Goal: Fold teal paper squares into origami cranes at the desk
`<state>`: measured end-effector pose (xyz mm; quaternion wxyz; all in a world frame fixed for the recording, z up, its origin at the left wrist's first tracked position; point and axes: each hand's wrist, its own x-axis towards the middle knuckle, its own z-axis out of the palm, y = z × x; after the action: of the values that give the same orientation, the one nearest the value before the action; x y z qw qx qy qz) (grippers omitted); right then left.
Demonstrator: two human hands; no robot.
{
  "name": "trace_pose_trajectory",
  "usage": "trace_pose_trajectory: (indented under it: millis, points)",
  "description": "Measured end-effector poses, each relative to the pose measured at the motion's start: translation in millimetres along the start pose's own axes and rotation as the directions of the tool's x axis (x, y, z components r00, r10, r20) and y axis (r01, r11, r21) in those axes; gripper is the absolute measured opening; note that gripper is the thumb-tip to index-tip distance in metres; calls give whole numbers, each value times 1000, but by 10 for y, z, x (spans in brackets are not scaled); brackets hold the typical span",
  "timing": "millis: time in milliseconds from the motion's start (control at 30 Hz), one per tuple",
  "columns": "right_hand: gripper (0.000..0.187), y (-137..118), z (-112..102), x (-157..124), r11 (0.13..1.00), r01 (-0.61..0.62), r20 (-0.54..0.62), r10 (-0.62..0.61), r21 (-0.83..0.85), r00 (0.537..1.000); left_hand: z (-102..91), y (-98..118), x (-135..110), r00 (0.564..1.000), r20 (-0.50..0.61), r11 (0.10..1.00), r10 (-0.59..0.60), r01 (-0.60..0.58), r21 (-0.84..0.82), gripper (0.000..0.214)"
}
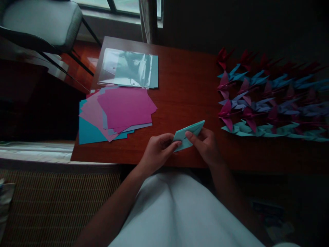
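Observation:
A folded piece of mint-green paper (pixel 189 135) is held up just above the near edge of the table. My left hand (pixel 161 149) pinches its left corner, thumb on the face toward me. On its right side my right hand (pixel 205 144) grips it, the thumb pressed flat on the paper and the other fingers behind. To the right, rows of folded paper cranes stand on the table, with a mint-green row (pixel 257 129) nearest me and magenta (pixel 226 115), lavender (pixel 259 104), pink, blue (pixel 257 79) and red ones (pixel 223 58) farther back.
Loose sheets of magenta (pixel 128 106), pink, lavender and blue paper (pixel 89 132) overlap at the left of the brown table (pixel 185 82). Behind them lies a clear plastic packet (pixel 128 68) with mint-green paper. A chair (pixel 43 20) stands beyond the far left corner, near a window.

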<state>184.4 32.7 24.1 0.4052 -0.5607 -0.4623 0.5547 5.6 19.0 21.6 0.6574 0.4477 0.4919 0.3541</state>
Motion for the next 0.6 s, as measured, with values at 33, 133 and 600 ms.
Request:
trace_pose_trajectory:
  millis: [33, 133, 600]
  points:
    - [32, 7, -1, 3, 1000, 1, -36, -2, -11, 999, 5, 0, 3, 1000, 13, 1000, -4, 4, -14, 20]
    - [30, 67, -1, 4, 999, 36, -141, -38, -15, 989, 10, -7, 3, 1000, -7, 998, -18, 17, -53, 20]
    - [23, 120, -96, 146, 1000, -3, -106, 1, -22, 994, -217, -57, 28, 931, -254, 929, 262, -173, 326, 20]
